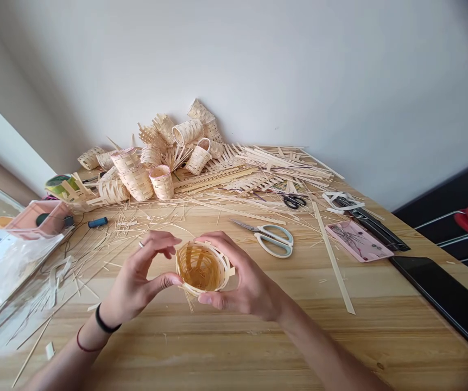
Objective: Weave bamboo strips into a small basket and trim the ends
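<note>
A small woven bamboo basket [200, 267] is held above the wooden table [258, 336], its opening facing me. My right hand [247, 282] is wrapped round its right side and underside. My left hand [138, 279] grips its left rim, thumb pressed on the edge and fingers curled over the top. A ring shows on one left finger, and black and red bands circle that wrist. Loose strip ends hang below the basket.
A heap of finished small baskets [152, 157] and bamboo strips [266, 168] fills the table's back. White-handled scissors [269, 237], black scissors [293, 201], a pink tray [358, 240], a dark phone [446, 296], a long strip [334, 260], a pink box [34, 217] at left.
</note>
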Demonstrator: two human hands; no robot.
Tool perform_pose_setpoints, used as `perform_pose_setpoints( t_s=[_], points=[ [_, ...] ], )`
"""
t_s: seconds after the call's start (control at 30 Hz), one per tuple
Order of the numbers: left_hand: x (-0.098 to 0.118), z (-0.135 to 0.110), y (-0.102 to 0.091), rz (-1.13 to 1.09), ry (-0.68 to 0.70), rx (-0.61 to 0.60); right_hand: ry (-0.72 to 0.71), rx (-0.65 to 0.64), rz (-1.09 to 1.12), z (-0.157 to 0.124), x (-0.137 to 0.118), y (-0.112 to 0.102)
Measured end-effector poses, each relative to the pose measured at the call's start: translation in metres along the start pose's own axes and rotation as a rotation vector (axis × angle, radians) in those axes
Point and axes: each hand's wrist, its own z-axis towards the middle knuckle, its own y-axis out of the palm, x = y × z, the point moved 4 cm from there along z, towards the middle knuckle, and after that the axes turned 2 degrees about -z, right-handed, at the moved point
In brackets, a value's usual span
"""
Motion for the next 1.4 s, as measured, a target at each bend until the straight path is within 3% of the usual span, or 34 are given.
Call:
perform_pose_setpoints(
  t_s=[0.07, 0.23, 0.47, 0.97, 1.17, 1.4],
  points=[
    [0.007, 0.002, -0.003, 0.115, 0.072, -0.007, -0.003, -0.001, -0.016, 0.000, 0.000, -0.001],
    [0.033, 0.009, -0.010, 0.336, 0.248, -0.173, -0.020, -0.020, -0.083, -0.002, -0.004, 0.002],
    [0.057, 0.025, -0.011, 0.370, 0.248, -0.491, -0.030, -0.049, -0.081, -0.001, -0.007, 0.002],
    [0.057, 0.031, -0.010, 0.443, 0.300, -0.472, -0.056, -0.030, -0.010, 0.004, -0.005, 0.000],
    [0.056, 0.038, -0.018, 0.425, 0.256, -0.639, -0.062, -0.061, -0.008, 0.003, -0.006, 0.000],
    [0.057, 0.044, -0.013, 0.514, 0.251, -0.780, -0.066, -0.085, 0.011, 0.003, -0.006, 0.001]
  ],
)
